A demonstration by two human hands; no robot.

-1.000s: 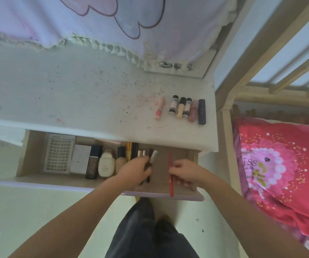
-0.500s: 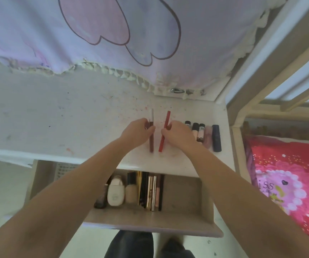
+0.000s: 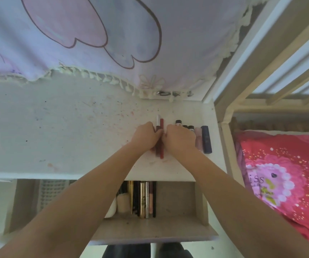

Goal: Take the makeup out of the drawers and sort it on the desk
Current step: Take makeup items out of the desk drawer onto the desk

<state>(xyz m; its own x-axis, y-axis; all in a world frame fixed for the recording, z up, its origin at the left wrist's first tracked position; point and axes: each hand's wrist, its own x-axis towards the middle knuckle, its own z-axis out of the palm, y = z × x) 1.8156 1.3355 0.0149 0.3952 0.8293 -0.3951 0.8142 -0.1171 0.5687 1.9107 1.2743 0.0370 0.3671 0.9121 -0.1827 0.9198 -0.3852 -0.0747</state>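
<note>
Both my hands rest on the white desk (image 3: pixel 75 127), close together. My left hand (image 3: pixel 146 135) grips a dark brown pencil with a silver cap (image 3: pixel 157 123). My right hand (image 3: pixel 180 139) grips a red pencil (image 3: pixel 161 148), which lies right beside the brown one, the two parallel and touching the desk. To the right lies a row of small tubes (image 3: pixel 191 128) ending in a dark blue tube (image 3: pixel 206 139); my right hand hides part of the row. Below the desk edge the drawer (image 3: pixel 178 200) stands pulled out, holding several pencils and tubes (image 3: pixel 144 199) and a beige bottle (image 3: pixel 123 203).
A lilac cloth with a pink flower print (image 3: pixel 94 34) hangs over the back of the desk. A wooden bed frame (image 3: pixel 224 116) with a red pillow (image 3: pixel 284 174) stands to the right. A white grid-patterned tray (image 3: pixel 51 192) lies at the drawer's left.
Both hands lifted a pencil each out of the drawer and carried them up onto the desk. The two pencils have come together side by side, left of the tube row.
</note>
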